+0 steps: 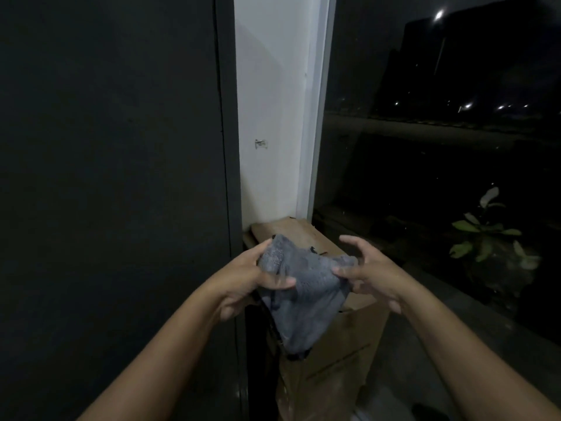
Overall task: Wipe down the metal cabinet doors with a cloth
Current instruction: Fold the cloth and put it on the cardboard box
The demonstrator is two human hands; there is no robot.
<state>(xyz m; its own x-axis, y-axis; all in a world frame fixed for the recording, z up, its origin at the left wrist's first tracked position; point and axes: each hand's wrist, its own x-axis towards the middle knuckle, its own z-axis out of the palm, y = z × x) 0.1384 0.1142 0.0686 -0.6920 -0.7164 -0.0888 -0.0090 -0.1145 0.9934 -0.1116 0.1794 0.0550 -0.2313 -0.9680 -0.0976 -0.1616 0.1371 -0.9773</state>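
Prep step: cloth (306, 294) gripped by left hand (252, 278), pinched by right hand (368, 275); cabinet door (115, 177) not yet wiped. Flat pad needed next.

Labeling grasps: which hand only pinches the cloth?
The right hand: thumb and fingertip pinch the cloth at a corner, other fingers splayed. The left hand grips it fully.

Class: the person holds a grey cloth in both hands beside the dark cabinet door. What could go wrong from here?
1. The bunched grey terry cloth hangs loose between the left hand and the right hand, which pinches only an edge; it could slip onto the brown cardboard box below.
2. The dark metal cabinet door is dimly lit, so missed patches may go unseen.
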